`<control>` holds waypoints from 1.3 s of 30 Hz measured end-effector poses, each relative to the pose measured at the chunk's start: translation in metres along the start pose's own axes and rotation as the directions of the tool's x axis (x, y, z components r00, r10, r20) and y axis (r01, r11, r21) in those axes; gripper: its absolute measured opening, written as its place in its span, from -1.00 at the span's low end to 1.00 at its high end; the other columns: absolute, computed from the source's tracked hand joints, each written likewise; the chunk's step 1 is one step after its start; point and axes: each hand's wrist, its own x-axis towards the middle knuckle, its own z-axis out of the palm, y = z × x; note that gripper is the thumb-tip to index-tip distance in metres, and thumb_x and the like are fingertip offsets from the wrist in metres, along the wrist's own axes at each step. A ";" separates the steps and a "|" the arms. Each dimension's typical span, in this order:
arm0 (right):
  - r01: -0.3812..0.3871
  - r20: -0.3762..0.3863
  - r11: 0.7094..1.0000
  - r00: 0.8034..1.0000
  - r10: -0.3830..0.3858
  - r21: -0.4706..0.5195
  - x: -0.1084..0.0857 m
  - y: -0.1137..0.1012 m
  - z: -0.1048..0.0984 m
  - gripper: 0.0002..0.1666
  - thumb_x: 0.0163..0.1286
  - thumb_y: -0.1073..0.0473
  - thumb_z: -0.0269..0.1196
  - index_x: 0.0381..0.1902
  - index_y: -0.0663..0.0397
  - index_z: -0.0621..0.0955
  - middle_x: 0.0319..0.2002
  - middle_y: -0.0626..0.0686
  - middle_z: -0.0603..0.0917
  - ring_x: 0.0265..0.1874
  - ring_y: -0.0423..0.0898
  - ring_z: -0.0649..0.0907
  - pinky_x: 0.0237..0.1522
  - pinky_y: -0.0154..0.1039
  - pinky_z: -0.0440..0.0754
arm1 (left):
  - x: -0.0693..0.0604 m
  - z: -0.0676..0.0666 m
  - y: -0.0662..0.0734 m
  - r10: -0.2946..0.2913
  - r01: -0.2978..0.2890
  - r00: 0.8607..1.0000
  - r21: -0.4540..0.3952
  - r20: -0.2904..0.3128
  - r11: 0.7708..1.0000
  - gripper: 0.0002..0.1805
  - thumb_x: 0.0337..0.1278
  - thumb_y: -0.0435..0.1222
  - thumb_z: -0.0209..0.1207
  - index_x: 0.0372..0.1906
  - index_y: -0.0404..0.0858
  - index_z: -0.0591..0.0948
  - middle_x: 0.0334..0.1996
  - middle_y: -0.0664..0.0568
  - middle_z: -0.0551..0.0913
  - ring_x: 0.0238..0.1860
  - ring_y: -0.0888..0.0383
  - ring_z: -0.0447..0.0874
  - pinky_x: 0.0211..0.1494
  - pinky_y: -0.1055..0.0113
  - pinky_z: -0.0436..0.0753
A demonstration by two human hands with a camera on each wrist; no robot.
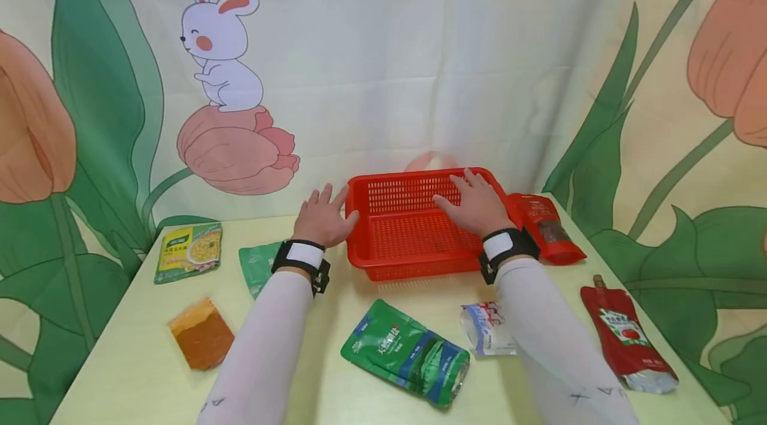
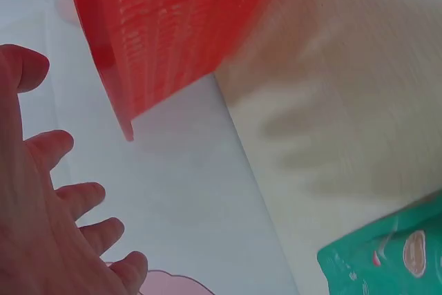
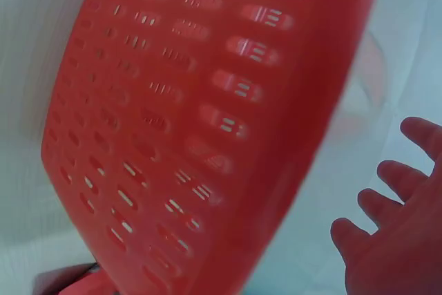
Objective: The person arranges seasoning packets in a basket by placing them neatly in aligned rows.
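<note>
A red plastic basket [image 1: 419, 228] with slotted walls stands at the back of the table. Just left of its rim is my left hand [image 1: 323, 217], fingers spread and holding nothing. The left wrist view shows a gap between that hand [image 2: 55, 205] and the basket wall [image 2: 173, 32]. My right hand [image 1: 476, 204] appears over the basket's right side in the head view, its fingers also extended. In the right wrist view, the right hand [image 3: 400, 219] is apart from the perforated wall [image 3: 159, 101], with nothing in its grasp.
Left lie a soup packet [image 1: 189, 252], a brown-filled pouch [image 1: 202, 335] and a teal pouch [image 1: 257, 265], partly behind the left wrist. In front are a green pouch [image 1: 407, 352] and a white packet [image 1: 488, 328]. A red pouch [image 1: 546, 228] and ketchup pouch [image 1: 626, 335] lie right.
</note>
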 end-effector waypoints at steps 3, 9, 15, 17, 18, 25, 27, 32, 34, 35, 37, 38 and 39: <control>-0.004 -0.026 0.999 1.000 0.005 0.035 -0.004 0.003 0.001 -0.12 0.50 -0.31 0.08 0.57 0.08 0.28 0.59 0.29 0.17 0.57 0.27 0.20 0.49 0.30 0.28 | -0.003 0.001 0.004 0.008 -0.008 1.000 -0.026 -0.007 1.000 -0.20 0.43 0.11 -0.10 0.66 -0.03 0.04 0.63 -0.25 0.06 0.59 -0.38 0.04 0.60 -0.24 0.15; -0.041 -0.095 0.993 0.994 0.051 0.109 -0.016 0.014 -0.001 -0.21 0.42 -0.07 0.27 0.51 0.08 0.35 0.58 0.28 0.18 0.51 0.30 0.26 0.38 0.30 0.44 | -0.013 0.010 0.007 0.009 -0.012 1.000 -0.102 -0.025 0.995 -0.16 0.43 0.12 -0.07 0.67 -0.08 0.01 0.54 -0.33 0.22 0.49 -0.33 0.26 0.41 -0.25 0.46; -0.080 -0.147 0.984 0.984 0.104 0.156 -0.032 0.031 0.005 -0.24 0.37 0.02 0.32 0.46 0.09 0.40 0.52 0.28 0.25 0.42 0.30 0.33 0.25 0.35 0.54 | -0.028 0.019 0.005 -0.006 -0.002 0.999 -0.209 -0.035 0.978 -0.11 0.43 0.13 -0.01 0.66 -0.16 -0.01 0.40 -0.32 0.38 0.28 -0.25 0.49 0.19 -0.17 0.67; -0.105 -0.161 0.978 0.978 0.134 0.178 -0.039 0.036 0.005 -0.23 0.36 0.04 0.33 0.46 0.09 0.39 0.51 0.28 0.25 0.41 0.31 0.32 0.23 0.38 0.54 | -0.032 0.023 0.006 -0.012 0.006 1.000 -0.237 -0.021 0.971 -0.07 0.43 0.15 -0.02 0.66 -0.21 -0.04 0.40 -0.32 0.40 0.27 -0.25 0.53 0.19 -0.16 0.67; -0.115 -0.171 0.976 0.974 0.147 0.186 -0.041 0.038 0.005 -0.23 0.35 0.05 0.32 0.46 0.09 0.39 0.50 0.29 0.25 0.40 0.31 0.32 0.23 0.39 0.53 | -0.034 0.025 0.005 -0.015 0.012 1.000 -0.250 -0.010 0.968 -0.06 0.44 0.16 -0.03 0.66 -0.25 -0.06 0.41 -0.33 0.40 0.27 -0.25 0.54 0.20 -0.16 0.67; -0.183 -0.222 0.965 0.949 0.223 0.187 -0.060 0.053 0.010 -0.27 0.34 0.02 0.30 0.40 0.13 0.41 0.46 0.35 0.21 0.38 0.36 0.21 0.23 0.47 0.37 | -0.056 0.032 0.009 -0.061 0.081 0.996 -0.381 0.062 0.921 0.00 0.44 0.26 -0.09 0.63 -0.34 -0.05 0.12 -0.25 0.67 -0.02 -0.09 0.70 -0.12 0.11 0.75; -0.207 -0.243 0.958 0.936 0.253 0.200 -0.067 0.057 0.011 -0.30 0.34 0.02 0.30 0.37 0.16 0.43 0.44 0.36 0.20 0.37 0.37 0.19 0.19 0.44 0.40 | -0.062 0.036 0.010 -0.076 0.095 0.995 -0.411 0.063 0.907 -0.01 0.43 0.27 -0.06 0.62 -0.34 0.00 0.02 -0.22 0.71 -0.11 -0.05 0.70 -0.25 0.20 0.70; -0.277 -0.248 0.925 0.907 0.341 0.260 -0.087 0.065 0.011 -0.28 0.40 -0.01 0.26 0.38 0.27 0.40 0.31 0.42 0.28 0.28 0.36 0.25 0.07 0.35 0.57 | -0.075 0.049 0.012 -0.124 0.114 0.992 -0.520 0.016 0.847 -0.18 0.47 0.17 0.00 0.56 -0.28 0.21 -0.25 -0.10 0.69 -0.35 0.05 0.62 -0.40 0.31 0.57; -0.296 -0.215 0.916 0.909 0.357 0.270 -0.093 0.067 0.012 -0.27 0.45 -0.02 0.21 0.41 0.30 0.38 0.26 0.43 0.38 0.19 0.35 0.37 0.04 0.30 0.63 | -0.078 0.054 0.012 -0.139 0.111 0.990 -0.576 -0.004 0.810 -0.28 0.49 0.10 0.02 0.52 -0.25 0.28 -0.33 -0.06 0.66 -0.42 0.07 0.59 -0.43 0.30 0.54; -0.297 -0.203 0.916 0.912 0.356 0.270 -0.096 0.069 0.012 -0.28 0.48 -0.02 0.18 0.43 0.31 0.37 0.24 0.44 0.44 0.13 0.35 0.43 -0.01 0.26 0.65 | -0.079 0.057 0.012 -0.144 0.107 0.989 -0.601 -0.014 0.792 -0.32 0.50 0.08 0.03 0.49 -0.24 0.32 -0.37 -0.05 0.65 -0.44 0.08 0.59 -0.44 0.31 0.54; -0.295 -0.186 0.918 0.918 0.349 0.265 -0.098 0.071 0.012 -0.32 0.53 -0.01 0.12 0.44 0.30 0.39 0.23 0.43 0.55 0.00 0.32 0.54 -0.11 0.16 0.70 | -0.081 0.059 0.012 -0.148 0.089 0.988 -0.645 -0.038 0.759 -0.37 0.50 0.03 0.05 0.46 -0.24 0.36 -0.40 -0.03 0.64 -0.45 0.10 0.60 -0.46 0.30 0.55; -0.290 -0.184 0.922 0.922 0.341 0.257 -0.099 0.072 0.012 -0.34 0.54 0.01 0.09 0.44 0.30 0.40 0.22 0.43 0.58 -0.05 0.31 0.58 -0.16 0.11 0.71 | -0.082 0.060 0.012 -0.149 0.081 0.988 -0.659 -0.048 0.748 -0.38 0.50 0.02 0.06 0.45 -0.23 0.37 -0.42 -0.03 0.64 -0.45 0.10 0.60 -0.47 0.30 0.55; -0.285 -0.183 0.924 0.924 0.335 0.254 -0.099 0.073 0.012 -0.36 0.56 0.02 0.07 0.44 0.29 0.41 0.19 0.43 0.61 -0.10 0.28 0.61 -0.22 0.05 0.70 | -0.082 0.061 0.012 -0.150 0.073 0.987 -0.667 -0.059 0.742 -0.39 0.51 0.01 0.06 0.45 -0.23 0.38 -0.43 -0.03 0.63 -0.46 0.10 0.61 -0.48 0.30 0.55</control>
